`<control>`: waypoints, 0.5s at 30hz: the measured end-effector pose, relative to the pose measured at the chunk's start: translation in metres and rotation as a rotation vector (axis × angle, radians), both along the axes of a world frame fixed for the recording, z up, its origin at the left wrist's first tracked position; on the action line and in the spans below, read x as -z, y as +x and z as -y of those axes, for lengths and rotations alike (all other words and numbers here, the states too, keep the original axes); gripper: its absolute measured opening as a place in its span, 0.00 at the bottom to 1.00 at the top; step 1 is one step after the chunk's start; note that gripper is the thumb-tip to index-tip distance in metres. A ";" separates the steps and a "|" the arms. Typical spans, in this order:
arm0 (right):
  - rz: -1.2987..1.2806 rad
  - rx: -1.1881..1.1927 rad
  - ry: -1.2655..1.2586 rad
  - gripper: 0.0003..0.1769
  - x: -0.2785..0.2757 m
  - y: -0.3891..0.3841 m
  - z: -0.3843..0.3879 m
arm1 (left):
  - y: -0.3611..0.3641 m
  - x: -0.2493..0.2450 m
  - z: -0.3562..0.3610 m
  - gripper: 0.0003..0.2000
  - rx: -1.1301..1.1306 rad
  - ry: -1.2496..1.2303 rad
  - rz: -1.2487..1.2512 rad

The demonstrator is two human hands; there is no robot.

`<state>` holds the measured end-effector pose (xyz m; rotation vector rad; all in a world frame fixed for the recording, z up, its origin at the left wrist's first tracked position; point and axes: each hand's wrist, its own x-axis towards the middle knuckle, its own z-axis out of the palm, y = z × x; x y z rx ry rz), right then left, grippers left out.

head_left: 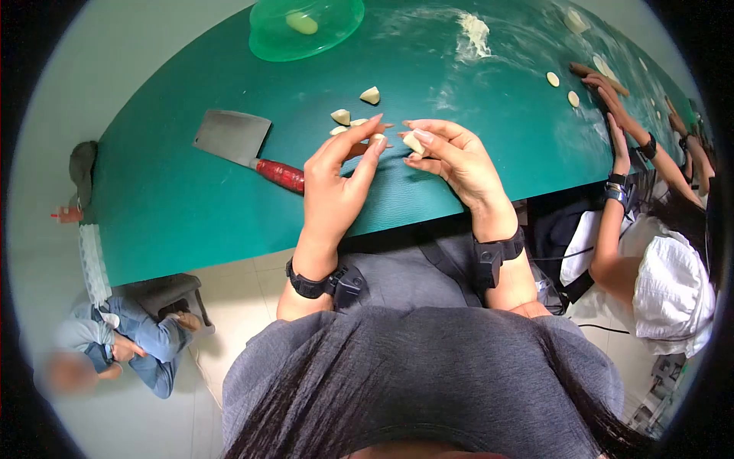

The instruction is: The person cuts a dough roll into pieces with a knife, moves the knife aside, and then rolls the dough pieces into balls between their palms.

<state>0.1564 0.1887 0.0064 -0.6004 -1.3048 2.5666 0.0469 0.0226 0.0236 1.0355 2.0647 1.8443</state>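
Left hand point(334, 183): narrowed, thumb and fingertips closed on a small pale piece point(378, 138), mostly covered by the fingers. Right hand point(474, 177): thumb and fingers pinched around a larger pale chunk point(414, 144), just beside the left fingertips, above the green table point(183, 222).

On the table, beyond the left hand: four cut pale lumps point(370, 96), three grouped near the fingers, one slightly farther out.

To the left: one cleaver point(233, 138), lying flat, broad grey blade pointed away from the left hand, red handle point(280, 174) with its end at the left hand; contact there impossible to tell.

At the far edge: one translucent green bowl point(336, 42), pale lump point(302, 22) inside. Farther right: white powder patch point(474, 34); two flat pale discs point(553, 79), apart from each other, near a co-worker's hands point(609, 99) on a rolling pin point(612, 84).
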 end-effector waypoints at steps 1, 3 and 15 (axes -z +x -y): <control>0.005 0.000 0.004 0.19 0.000 0.001 0.000 | 0.001 0.000 -0.002 0.14 0.002 0.000 -0.012; 0.015 -0.001 0.013 0.19 -0.001 0.003 0.001 | 0.001 0.006 -0.003 0.14 0.021 -0.005 -0.020; 0.022 0.063 0.298 0.23 -0.003 0.009 0.004 | 0.014 0.020 -0.010 0.15 0.038 0.126 0.243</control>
